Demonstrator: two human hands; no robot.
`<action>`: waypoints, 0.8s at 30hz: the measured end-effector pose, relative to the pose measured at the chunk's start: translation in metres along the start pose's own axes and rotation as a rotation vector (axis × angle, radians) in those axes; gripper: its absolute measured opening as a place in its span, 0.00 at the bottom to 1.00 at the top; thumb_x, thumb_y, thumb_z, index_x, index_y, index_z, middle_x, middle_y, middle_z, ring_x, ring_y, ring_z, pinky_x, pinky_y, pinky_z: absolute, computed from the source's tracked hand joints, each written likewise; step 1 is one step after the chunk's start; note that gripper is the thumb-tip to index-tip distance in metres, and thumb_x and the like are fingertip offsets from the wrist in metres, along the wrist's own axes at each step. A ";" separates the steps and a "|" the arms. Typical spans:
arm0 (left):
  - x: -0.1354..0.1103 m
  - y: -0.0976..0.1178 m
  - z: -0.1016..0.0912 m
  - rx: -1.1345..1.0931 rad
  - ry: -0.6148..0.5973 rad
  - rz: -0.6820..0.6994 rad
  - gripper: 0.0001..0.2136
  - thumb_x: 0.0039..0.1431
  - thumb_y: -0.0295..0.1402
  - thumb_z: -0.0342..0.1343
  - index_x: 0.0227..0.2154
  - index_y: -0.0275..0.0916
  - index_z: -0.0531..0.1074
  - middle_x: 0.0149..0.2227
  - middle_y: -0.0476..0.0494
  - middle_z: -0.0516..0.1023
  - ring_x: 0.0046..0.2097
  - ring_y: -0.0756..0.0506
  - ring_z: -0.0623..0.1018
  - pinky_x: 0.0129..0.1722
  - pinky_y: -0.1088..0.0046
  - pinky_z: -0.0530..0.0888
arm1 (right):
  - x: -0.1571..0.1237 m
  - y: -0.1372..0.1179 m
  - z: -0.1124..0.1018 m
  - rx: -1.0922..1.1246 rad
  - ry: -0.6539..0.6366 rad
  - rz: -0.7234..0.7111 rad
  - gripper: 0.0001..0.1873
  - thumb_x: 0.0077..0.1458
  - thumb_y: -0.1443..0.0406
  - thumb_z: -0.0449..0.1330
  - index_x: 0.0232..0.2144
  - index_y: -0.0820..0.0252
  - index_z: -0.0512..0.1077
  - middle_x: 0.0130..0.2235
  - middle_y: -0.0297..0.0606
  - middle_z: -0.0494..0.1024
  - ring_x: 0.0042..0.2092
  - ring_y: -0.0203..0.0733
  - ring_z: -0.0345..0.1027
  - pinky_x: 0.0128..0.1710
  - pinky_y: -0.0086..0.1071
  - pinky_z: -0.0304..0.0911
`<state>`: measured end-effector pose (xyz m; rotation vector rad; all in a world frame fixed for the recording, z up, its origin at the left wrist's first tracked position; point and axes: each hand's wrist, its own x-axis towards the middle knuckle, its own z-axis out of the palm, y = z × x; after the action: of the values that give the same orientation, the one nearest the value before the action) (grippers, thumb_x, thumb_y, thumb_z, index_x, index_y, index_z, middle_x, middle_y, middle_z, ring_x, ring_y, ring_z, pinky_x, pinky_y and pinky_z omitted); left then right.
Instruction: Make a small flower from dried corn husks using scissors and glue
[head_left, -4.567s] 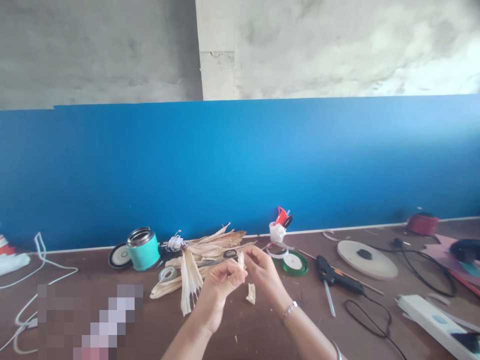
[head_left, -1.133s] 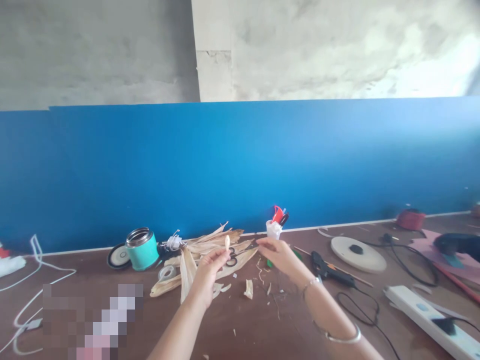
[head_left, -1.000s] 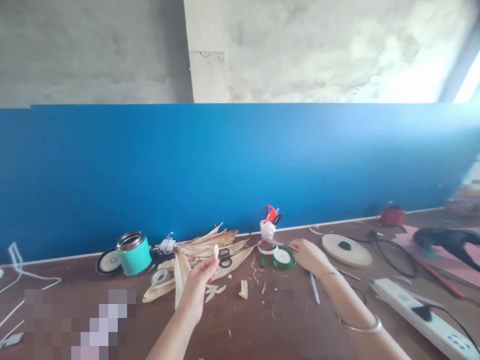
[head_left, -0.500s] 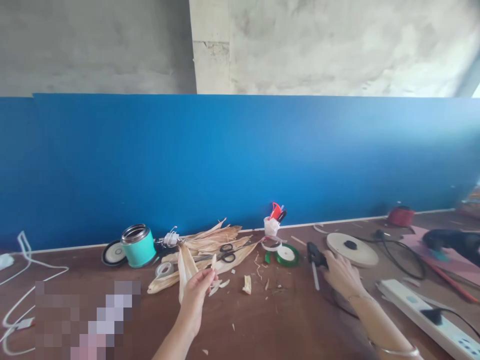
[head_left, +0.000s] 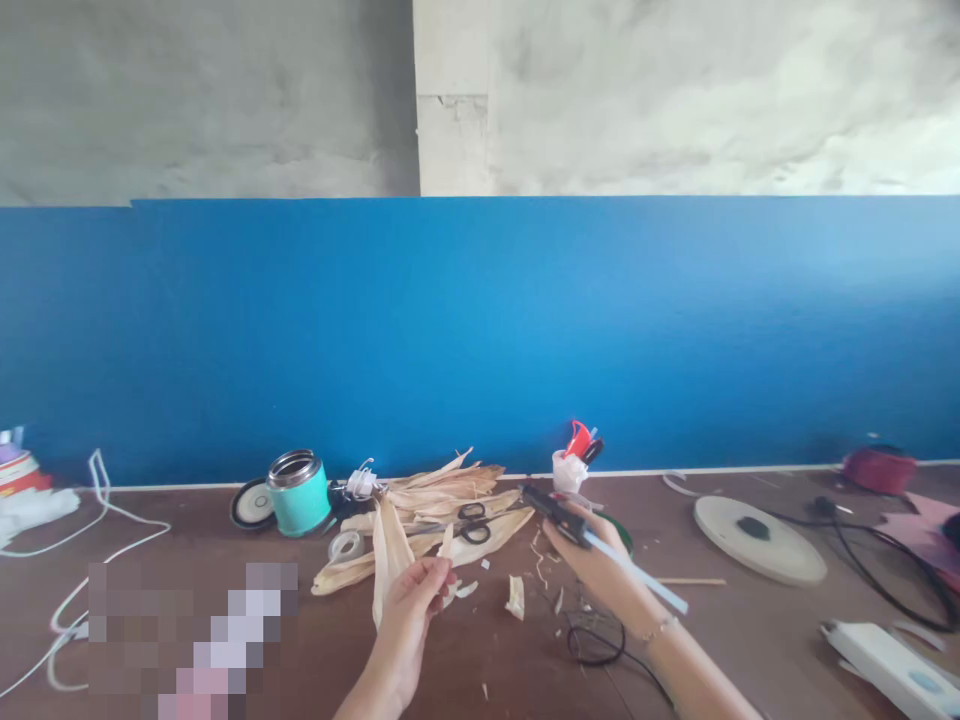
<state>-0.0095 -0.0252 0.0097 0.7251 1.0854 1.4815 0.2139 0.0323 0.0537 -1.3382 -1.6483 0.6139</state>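
Observation:
My left hand [head_left: 417, 595] pinches a small pale strip of dried husk [head_left: 448, 545] upright above the brown table [head_left: 225, 560]. My right hand [head_left: 600, 570] grips a black hot glue gun [head_left: 559, 512], nozzle pointing left toward the husk piece, with a clear glue stick [head_left: 637, 575] jutting out behind it and its black cord [head_left: 600, 645] looping on the table below my wrist. A pile of dried corn husks [head_left: 431, 505] lies just beyond both hands, with black-handled scissors [head_left: 469, 522] resting on it. Small husk scraps [head_left: 516, 595] lie between my hands.
A teal tin [head_left: 298, 493] and a tape roll [head_left: 345, 545] stand left of the husks. A white cup of pens [head_left: 571, 462] is against the blue wall. A round white disc [head_left: 757, 525], black cables, a power strip [head_left: 892, 665] and a red object [head_left: 879, 467] lie to the right; white cord [head_left: 97, 530] to the left.
My right hand reached right past the green ribbon roll, took up the glue gun and brought it back toward the husk piece. My left hand kept holding the strip, a little lower.

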 end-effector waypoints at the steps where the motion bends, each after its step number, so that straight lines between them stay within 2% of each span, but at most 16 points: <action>1: 0.001 0.000 0.000 -0.002 -0.001 -0.006 0.16 0.38 0.45 0.66 0.21 0.35 0.75 0.22 0.48 0.72 0.26 0.52 0.66 0.26 0.77 0.61 | -0.004 0.000 0.008 -0.039 -0.042 -0.046 0.08 0.45 0.60 0.59 0.25 0.60 0.71 0.20 0.33 0.71 0.23 0.39 0.63 0.23 0.28 0.56; 5: 0.001 -0.003 0.001 0.020 0.009 -0.011 0.17 0.38 0.46 0.66 0.21 0.35 0.76 0.22 0.47 0.72 0.25 0.52 0.65 0.26 0.77 0.61 | -0.026 -0.001 0.033 -0.069 -0.199 -0.269 0.05 0.47 0.67 0.54 0.21 0.59 0.67 0.22 0.32 0.70 0.26 0.37 0.64 0.26 0.27 0.57; 9: -0.002 -0.005 0.004 0.109 0.031 0.013 0.16 0.41 0.46 0.64 0.21 0.35 0.76 0.22 0.47 0.73 0.25 0.51 0.66 0.26 0.76 0.61 | -0.039 0.002 0.045 -0.121 -0.253 -0.349 0.04 0.44 0.71 0.53 0.21 0.59 0.64 0.24 0.33 0.68 0.27 0.37 0.64 0.27 0.27 0.57; 16: -0.009 -0.005 0.009 0.181 0.038 0.033 0.15 0.44 0.46 0.62 0.21 0.37 0.74 0.21 0.49 0.73 0.26 0.50 0.66 0.27 0.77 0.59 | -0.041 0.012 0.051 -0.109 -0.277 -0.317 0.06 0.44 0.73 0.53 0.21 0.59 0.62 0.25 0.33 0.67 0.27 0.37 0.62 0.27 0.27 0.55; 24: -0.014 -0.007 0.010 0.163 0.006 0.027 0.15 0.47 0.44 0.60 0.18 0.37 0.69 0.19 0.52 0.68 0.24 0.52 0.62 0.26 0.77 0.58 | -0.049 0.022 0.062 0.011 -0.210 -0.212 0.04 0.48 0.66 0.57 0.22 0.58 0.66 0.23 0.31 0.69 0.27 0.37 0.63 0.27 0.27 0.59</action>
<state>0.0049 -0.0362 0.0093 0.8525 1.2152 1.4298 0.1714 0.0024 -0.0098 -1.1015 -1.9236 0.6527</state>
